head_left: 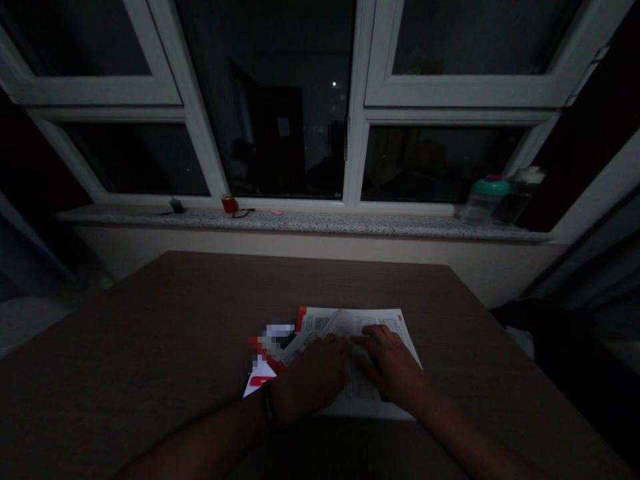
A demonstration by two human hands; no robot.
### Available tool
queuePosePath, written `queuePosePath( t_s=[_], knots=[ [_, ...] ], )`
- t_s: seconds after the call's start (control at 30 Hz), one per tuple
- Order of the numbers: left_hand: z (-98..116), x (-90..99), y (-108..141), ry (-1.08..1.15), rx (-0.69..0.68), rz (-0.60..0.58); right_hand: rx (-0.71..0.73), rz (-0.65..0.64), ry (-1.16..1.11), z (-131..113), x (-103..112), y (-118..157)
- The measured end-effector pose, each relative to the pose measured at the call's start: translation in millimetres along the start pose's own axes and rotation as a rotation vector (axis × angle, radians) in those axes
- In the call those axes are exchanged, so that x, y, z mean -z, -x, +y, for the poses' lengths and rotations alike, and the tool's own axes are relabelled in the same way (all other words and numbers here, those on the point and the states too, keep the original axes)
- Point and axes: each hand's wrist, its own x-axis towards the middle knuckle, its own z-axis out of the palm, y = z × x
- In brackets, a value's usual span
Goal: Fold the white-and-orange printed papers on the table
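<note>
Forearms [200,443] cross the desk [150,333] from its near edge, left hand [313,377] and right hand [393,367] lying open, gripping nothing, on a printed paper sheet [385,320] mid-desk, light, floppy, best taken by its edge.

A: Can you read anything here?

B: No. The sheet [380,320] has printed blocks and red marks, but the print is too small to make out.

A: And the leaflet [257,385] beside it?

B: It has a red patch with a white shape, and the part above is pixelated, so no words there.

A: The bottle [483,203]?

B: No readable label either.
</note>
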Motion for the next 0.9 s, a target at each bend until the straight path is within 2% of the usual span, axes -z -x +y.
queuePosePath(
  t_s=[0.27,0.43,0.73,0.9],
  knots=[
    [0,1.5,-3,-0.085,-0.024,-0.008,-0.056,0.056,0.101,10,-8,-3],
    [-3,0.6,-3,-0.064,0.004,0.004,-0.076,0.077,0.139,15,-8,-4],
    [-7,0.8,-1,-0.06,-0.04,0.013,-0.042,0.097,-0.018,14,-5,-3],
    [-5,6.6,-2,-0.031,-0.059,-0.025,0.058,0.025,-0.093,11,1,-4]
  ],
)
